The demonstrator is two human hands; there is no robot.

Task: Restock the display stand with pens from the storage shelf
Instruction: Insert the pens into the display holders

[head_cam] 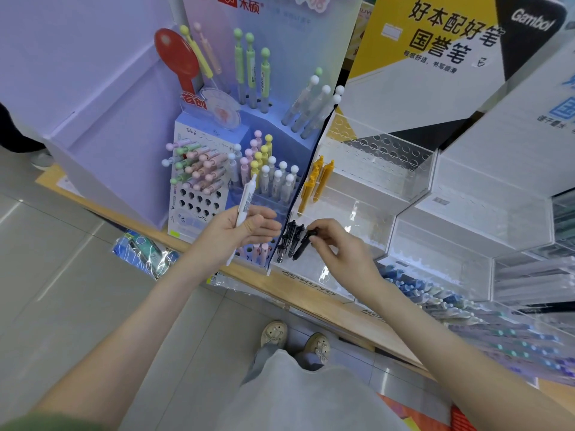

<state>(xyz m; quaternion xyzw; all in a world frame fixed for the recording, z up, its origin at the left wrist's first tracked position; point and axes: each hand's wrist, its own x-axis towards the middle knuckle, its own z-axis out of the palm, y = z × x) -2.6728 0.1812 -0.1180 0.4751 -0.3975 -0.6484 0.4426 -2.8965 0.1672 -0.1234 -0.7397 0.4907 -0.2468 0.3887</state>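
The fingers [315,241] of my right hand [340,255] are narrowed to a pinch on the top of a black pen [300,251]. The pen stands in the front left corner of the clear stand [357,213], leaning with its lower end toward the shelf edge. It sits just beside two more black pens [287,241] on its left. I judge it is being seated in its hole, so the move ahead runs down along the pen's own length.

My left hand [249,227] is curled around a white pen [245,197]. Its long axis runs from below the palm up and away, and the far tip overlaps the white-capped pens in the pastel stand [202,209]. That stand is just beyond the left hand, with open holes along its front, so the left hand is the nearer one for the white pen. The right hand is nearer to the clear stand.

Yellow pens [317,178] hang at the clear stand's left edge, higher up. Both stands sit on a wooden shelf [311,293], and wrapped packs of pens [466,312] lie under its right end.
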